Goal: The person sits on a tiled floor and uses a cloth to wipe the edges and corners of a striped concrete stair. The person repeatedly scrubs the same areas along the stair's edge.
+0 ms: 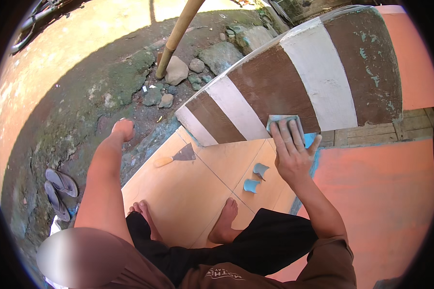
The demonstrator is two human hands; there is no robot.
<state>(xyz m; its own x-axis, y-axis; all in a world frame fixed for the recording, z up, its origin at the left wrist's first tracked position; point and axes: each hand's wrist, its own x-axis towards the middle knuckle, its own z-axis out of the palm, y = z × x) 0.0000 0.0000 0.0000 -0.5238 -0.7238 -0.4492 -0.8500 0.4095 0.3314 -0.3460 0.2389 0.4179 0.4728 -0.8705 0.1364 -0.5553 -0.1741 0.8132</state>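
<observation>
My right hand [291,151] presses a folded piece of bluish-grey sandpaper [283,118] against the lower edge of a low wall [275,77] painted in brown and white stripes. Its fingers lie over the paper, dusted pale, with the thumb apart. Out to the left, my left hand [124,130] is closed above the dark ground; whether anything is inside its curled fingers is hidden. On the tiles between the hands lies a putty knife [176,156] with a wooden handle and a wide, dull blade. Two curled blue scraps [255,178], seemingly sandpaper, rest nearer my right arm.
My bare feet stand on cream floor tiles [178,192]. A salmon-painted surface [376,192] spreads at the right. A bamboo pole [178,41] slants down beside rocks [176,71] at the back. Grey sandals [61,183] sit on the rough ground at the left.
</observation>
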